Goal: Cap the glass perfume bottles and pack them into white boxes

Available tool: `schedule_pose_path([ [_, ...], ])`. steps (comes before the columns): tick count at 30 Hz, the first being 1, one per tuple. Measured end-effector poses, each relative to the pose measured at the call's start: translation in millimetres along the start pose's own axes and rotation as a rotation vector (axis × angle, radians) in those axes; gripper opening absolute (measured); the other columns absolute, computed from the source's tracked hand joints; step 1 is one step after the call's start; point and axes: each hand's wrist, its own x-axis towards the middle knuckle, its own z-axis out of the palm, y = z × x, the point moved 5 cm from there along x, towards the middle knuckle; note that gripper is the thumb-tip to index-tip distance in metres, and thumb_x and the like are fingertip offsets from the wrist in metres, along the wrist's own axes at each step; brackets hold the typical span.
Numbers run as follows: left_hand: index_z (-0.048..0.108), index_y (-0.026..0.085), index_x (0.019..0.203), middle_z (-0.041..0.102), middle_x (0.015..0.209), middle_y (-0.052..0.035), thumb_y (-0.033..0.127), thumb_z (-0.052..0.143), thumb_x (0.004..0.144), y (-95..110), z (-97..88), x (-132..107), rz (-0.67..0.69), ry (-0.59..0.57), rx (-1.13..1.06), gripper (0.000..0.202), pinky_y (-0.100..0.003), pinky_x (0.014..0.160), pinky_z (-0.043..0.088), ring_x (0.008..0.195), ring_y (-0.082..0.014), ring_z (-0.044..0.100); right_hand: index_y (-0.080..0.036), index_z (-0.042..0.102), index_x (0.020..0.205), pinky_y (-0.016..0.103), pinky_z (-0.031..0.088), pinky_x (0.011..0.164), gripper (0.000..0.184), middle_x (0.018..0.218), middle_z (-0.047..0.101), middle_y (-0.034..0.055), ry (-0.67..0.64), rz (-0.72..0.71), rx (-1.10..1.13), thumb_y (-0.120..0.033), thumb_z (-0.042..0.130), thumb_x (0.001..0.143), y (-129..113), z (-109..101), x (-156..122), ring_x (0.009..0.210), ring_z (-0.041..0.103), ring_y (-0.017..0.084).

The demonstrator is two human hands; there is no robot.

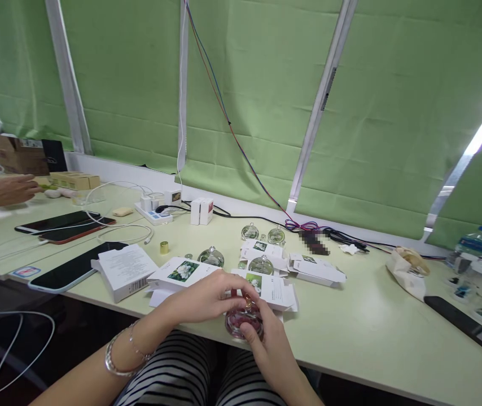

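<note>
1. Nearest me, a round pink glass bottle sits at the edge of the pale yellow-green table; it is my landmark.
2. My right hand is clamped on its right side, thumb against the front; the far fingers are partly hidden.
3. My left hand curls over its top, thumb and forefinger about the gold-coloured neck; whether they pinch it, I cannot tell.
4. I judge the step in hand to be work at that neck; the next move calls for a steady body and careful fingertips.
5. Just beyond the bottle lies a white cardboard carton with a flower picture.
6. Farther beyond, to its left, are a clear round glass bottle and a short gold cylindrical cap.
7. Far left of it, a co-worker's hand reaches in.
</note>
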Motion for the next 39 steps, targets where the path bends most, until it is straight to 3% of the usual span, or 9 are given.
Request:
schedule_pose_path([
  [6, 0.064, 0.023, 0.103, 0.06, 0.102, -0.0048, 0.021, 0.054, 0.086, -1.0, 4.8, -3.3, 0.04, 0.13, 0.06, 0.02, -0.027, 0.084, 0.045, 0.094, -0.0155, 0.058, -0.02, 0.048, 0.121, 0.03, 0.048, 0.087, 0.034, 0.113, 0.063, 0.0073, 0.004, -0.006, 0.001, -0.024, 0.049, 0.087, -0.8, 0.7, -0.4, 0.102, 0.06, 0.019],
  [13, 0.057, 0.021, 0.106, 0.064, 0.097, -0.0042, 0.021, 0.051, 0.087, -9.0, 18.6, -15.8, 0.001, 0.294, 0.094, 0.02, -0.026, 0.078, 0.048, 0.085, -0.0145, 0.059, -0.018, 0.044, 0.125, 0.033, 0.049, 0.089, 0.038, 0.118, 0.06, 0.011, 0.025, 0.006, -0.038, -0.024, 0.049, 0.087, 3.3, 2.0, -4.0, 0.106, 0.059, 0.021],
  [19, 0.057, 0.021, 0.107, 0.065, 0.101, -0.0047, 0.022, 0.049, 0.088, -15.2, 27.9, -18.6, 0.007, 0.385, 0.032, 0.02, -0.028, 0.081, 0.048, 0.09, -0.0157, 0.06, -0.018, 0.045, 0.122, 0.033, 0.05, 0.087, 0.035, 0.115, 0.061, 0.0103, 0.008, 0.003, -0.042, -0.023, 0.047, 0.087, 1.9, 1.4, -4.0, 0.104, 0.059, 0.02],
  [24, 0.053, 0.021, 0.114, 0.063, 0.11, -0.0068, 0.022, 0.058, 0.081, -23.9, 41.6, -22.8, 0.011, 0.428, -0.031, 0.033, -0.03, 0.085, 0.05, 0.096, -0.0178, 0.06, -0.019, 0.046, 0.119, 0.029, 0.051, 0.082, 0.03, 0.108, 0.063, 0.0097, -0.012, 0.017, 0.001, -0.028, 0.045, 0.09, 0.7, 1.2, -3.4, 0.098, 0.062, 0.019],
  [29, 0.05, 0.021, 0.118, 0.062, 0.114, -0.008, 0.021, 0.054, 0.084, -28.9, 52.6, -24.8, 0.002, 0.483, -0.043, 0.035, -0.03, 0.087, 0.05, 0.101, -0.0178, 0.06, -0.019, 0.045, 0.12, 0.029, 0.051, 0.083, 0.03, 0.111, 0.062, 0.0095, -0.024, 0.034, 0.012, -0.029, 0.043, 0.091, 0.6, 1.1, -3.9, 0.099, 0.061, 0.019],
  [33, 0.048, 0.019, 0.116, 0.058, 0.121, -0.0106, 0.019, 0.054, 0.083, -28.2, 53.4, -21.8, 0.083, 0.511, -0.022, 0.034, -0.033, 0.093, 0.047, 0.111, -0.0193, 0.056, -0.019, 0.044, 0.121, 0.031, 0.049, 0.086, 0.031, 0.114, 0.06, 0.0104, -0.035, 0.026, 0.008, -0.029, 0.042, 0.091, 1.4, 1.3, -3.7, 0.103, 0.059, 0.02],
  [39, 0.049, 0.019, 0.113, 0.061, 0.116, -0.01, 0.018, 0.055, 0.08, -31.1, 53.3, -18.1, 0.127, 0.513, 0.019, 0.033, -0.031, 0.089, 0.05, 0.104, -0.0185, 0.059, -0.02, 0.045, 0.117, 0.03, 0.05, 0.084, 0.027, 0.111, 0.061, 0.0092, -0.042, 0.036, 0.015, -0.027, 0.042, 0.091, 1.1, 1.1, -2.7, 0.099, 0.06, 0.019],
])
